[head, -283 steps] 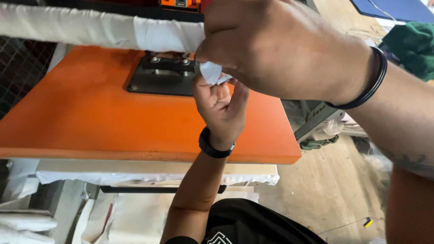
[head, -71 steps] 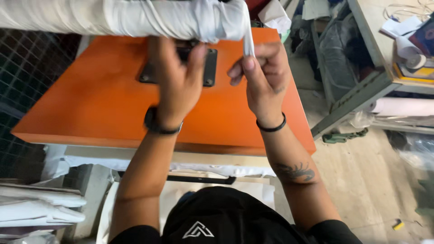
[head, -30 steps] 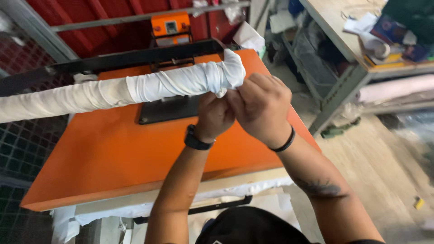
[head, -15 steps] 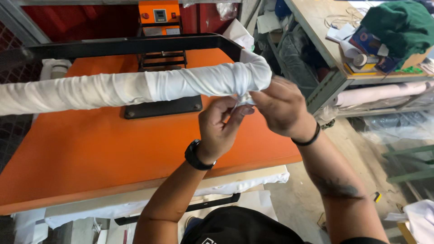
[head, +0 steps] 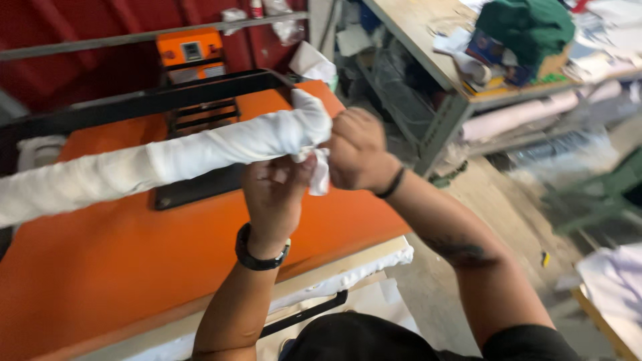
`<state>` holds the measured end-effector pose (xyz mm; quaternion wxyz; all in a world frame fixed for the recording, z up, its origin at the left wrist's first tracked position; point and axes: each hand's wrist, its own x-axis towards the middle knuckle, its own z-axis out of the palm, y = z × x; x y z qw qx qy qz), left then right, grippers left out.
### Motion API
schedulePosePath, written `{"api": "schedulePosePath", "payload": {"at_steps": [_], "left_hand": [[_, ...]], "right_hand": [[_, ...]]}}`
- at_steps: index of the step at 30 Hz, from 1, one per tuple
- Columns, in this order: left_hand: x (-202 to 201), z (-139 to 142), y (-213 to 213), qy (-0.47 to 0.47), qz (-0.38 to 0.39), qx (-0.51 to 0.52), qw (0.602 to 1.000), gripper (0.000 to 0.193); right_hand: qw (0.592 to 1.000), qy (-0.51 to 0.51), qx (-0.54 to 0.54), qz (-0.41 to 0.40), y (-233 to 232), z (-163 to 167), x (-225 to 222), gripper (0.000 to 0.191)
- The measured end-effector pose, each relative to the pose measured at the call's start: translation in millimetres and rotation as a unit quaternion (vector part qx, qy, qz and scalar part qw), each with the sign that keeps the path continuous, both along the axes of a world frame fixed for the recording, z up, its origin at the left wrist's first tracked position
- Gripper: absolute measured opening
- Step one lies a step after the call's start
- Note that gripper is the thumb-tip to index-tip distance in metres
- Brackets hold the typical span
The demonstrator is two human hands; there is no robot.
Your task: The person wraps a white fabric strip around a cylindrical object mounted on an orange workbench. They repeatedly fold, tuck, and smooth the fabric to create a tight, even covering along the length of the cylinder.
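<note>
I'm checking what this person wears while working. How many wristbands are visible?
2: a black watch-like band on the left wrist, below the left hand, and a thin black band on the right wrist, beside the right hand.

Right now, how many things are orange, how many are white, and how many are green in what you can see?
Orange: 2, the press plate and the control box.
White: 2, the wrapped cloth bar and the cloth end pinched by the left hand and right hand.
Green: 1, the cloth heap.
Total: 5.
</note>
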<state>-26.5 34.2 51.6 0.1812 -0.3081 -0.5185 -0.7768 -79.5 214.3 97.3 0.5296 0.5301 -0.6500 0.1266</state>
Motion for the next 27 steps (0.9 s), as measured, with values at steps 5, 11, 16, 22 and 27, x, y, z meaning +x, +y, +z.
{"api": "schedulePosePath", "payload": {"at_steps": [5, 11, 16, 22, 27], "left_hand": [[-9.8, -8.0, 3.4, 0.008, -0.024, 0.015, 1.000, 0.014], [-42.8, -25.5, 1.4, -0.017, -0.150, 0.080, 0.985, 0.023], [-52.8, -39.1, -29.5, 0.025, -0.128, -0.045, 0.990, 0.018], [-45.5, -15.0, -58.3, 0.210, 0.033, -0.228, 0.950, 0.020], [-42.8, 27.8, -73.7, 0.483, 0.372, -0.405, 0.681, 0.017]], "right_hand": [[0.995, -0.045, -0.088, 0.002, -16.8, -21.4, 11.4, 0.023], [0.914, -0.333, -0.217, 0.083, -29.7, -13.8, 51.9, 0.007], [0.861, -0.460, -0.214, -0.026, -29.5, 9.8, 68.3, 0.005], [0.915, -0.376, -0.139, -0.054, -33.6, 17.2, 84.3, 0.007], [0.942, -0.314, -0.092, -0.080, -41.8, 2.5, 87.1, 0.023]]}}
